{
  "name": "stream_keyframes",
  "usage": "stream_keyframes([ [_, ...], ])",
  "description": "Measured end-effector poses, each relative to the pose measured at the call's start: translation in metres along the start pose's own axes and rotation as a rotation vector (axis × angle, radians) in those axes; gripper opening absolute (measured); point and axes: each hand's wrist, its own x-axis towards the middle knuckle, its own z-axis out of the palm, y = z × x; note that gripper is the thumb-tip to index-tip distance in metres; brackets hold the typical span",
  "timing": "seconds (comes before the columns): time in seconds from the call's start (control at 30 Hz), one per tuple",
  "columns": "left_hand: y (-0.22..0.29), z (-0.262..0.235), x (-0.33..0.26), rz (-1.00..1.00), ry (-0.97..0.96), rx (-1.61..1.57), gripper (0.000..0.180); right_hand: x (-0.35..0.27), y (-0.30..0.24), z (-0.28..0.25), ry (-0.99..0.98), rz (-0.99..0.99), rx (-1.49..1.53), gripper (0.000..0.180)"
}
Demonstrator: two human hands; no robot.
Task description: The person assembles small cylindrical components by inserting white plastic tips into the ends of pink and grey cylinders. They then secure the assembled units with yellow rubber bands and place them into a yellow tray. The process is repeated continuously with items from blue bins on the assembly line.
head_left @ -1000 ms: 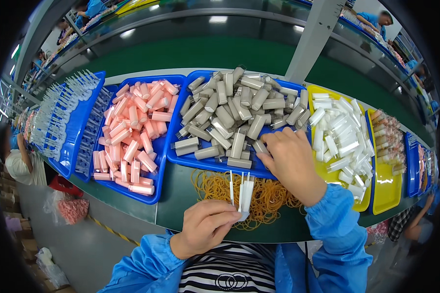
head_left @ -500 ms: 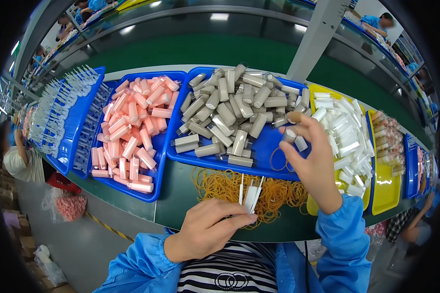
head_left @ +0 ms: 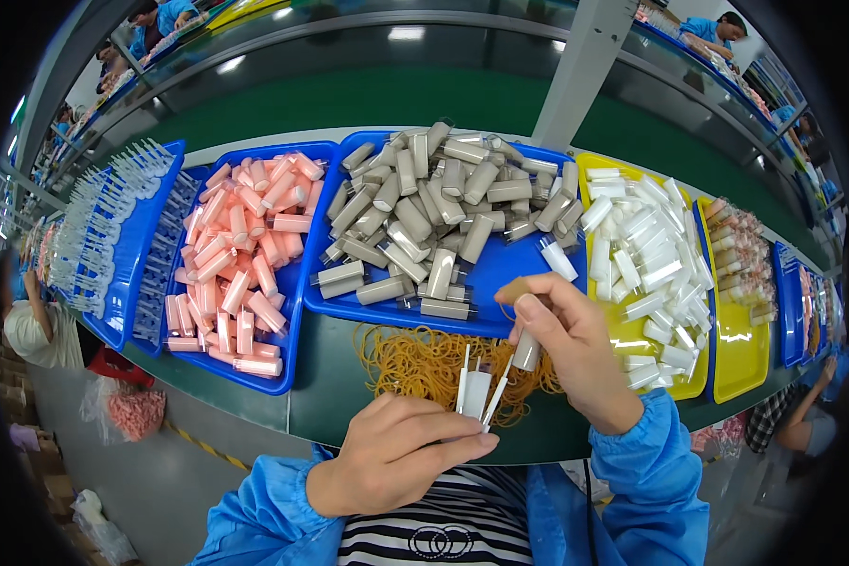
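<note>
Near the front edge of the green table [head_left: 330, 377], above the heap of orange rubber bands [head_left: 415, 358]: right hand [head_left: 575, 344] back from the blue tray of grey tubes [head_left: 500, 283], now pinching one grey tube [head_left: 525, 351] upright by its top. Half a second ago up over that tray, picking. Left hand [head_left: 396, 457] clamped on a small bundle of white sticks and a white tube [head_left: 476, 391], barely shifted. Tube just beside bundle, not touching; probably about to join it.
</note>
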Motion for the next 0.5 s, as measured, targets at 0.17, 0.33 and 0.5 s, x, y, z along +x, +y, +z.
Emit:
stream_keyframes([
  [0.17,0.002,0.001,-0.002,-0.008,0.000,-0.037,0.036,0.000,0.011,0.004,0.060,-0.029,0.014,0.027],
  [0.33,0.004,0.002,-0.004,-0.007,0.018,-0.065,0.036,-0.002,0.009,0.007,0.064,-0.017,0.050,0.025],
  [0.5,0.000,0.005,-0.010,0.005,0.027,-0.040,0.037,-0.008,0.009,0.019,0.016,-0.097,-0.067,0.021],
])
